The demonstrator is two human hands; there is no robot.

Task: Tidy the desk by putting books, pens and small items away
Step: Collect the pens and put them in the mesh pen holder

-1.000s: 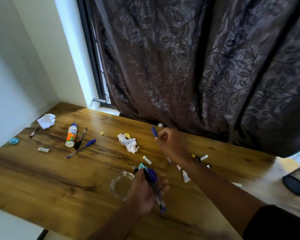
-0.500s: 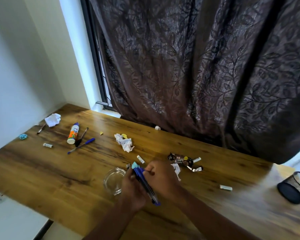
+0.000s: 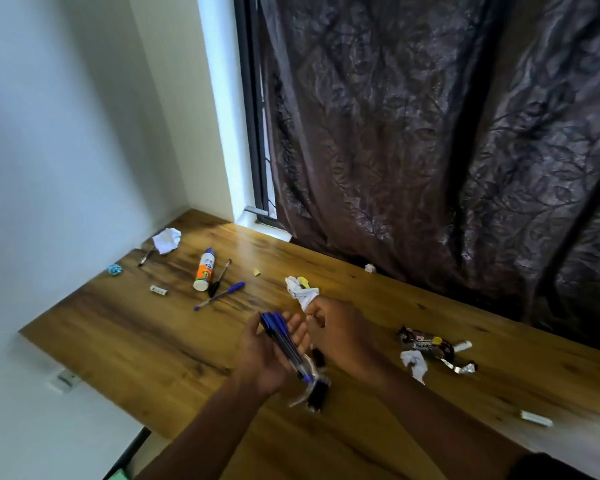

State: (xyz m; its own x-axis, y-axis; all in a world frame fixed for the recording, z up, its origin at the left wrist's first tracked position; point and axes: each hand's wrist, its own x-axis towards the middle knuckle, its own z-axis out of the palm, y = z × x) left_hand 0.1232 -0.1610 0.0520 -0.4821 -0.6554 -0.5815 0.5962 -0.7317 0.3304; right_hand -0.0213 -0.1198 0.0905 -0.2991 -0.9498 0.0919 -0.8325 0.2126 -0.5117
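Because the left hand [image 3: 264, 355] cradles its bundle of pens [image 3: 284, 344] in an upturned palm with the fingers only loosely curved around it, the likeliest mishap is a pen slipping out of the lower end, where the tips and some dark, blurred pieces hang past the heel of the hand above the desk [image 3: 118, 341]. A tilt of the wrist or a nudge from the right hand [image 3: 340, 334] could cause that. The right hand sits just beside the bundle with its fingers curled and fingertips drawn together; whether they pinch anything small cannot be told. The pens look slim, clear-barrelled and blue-capped, lying roughly parallel. More work waits: a blue pen [image 3: 219, 296], a dark pen [image 3: 219, 278], a glue bottle [image 3: 203, 274], crumpled paper [image 3: 302, 292] and a wrapper [image 3: 426, 344] lie scattered.
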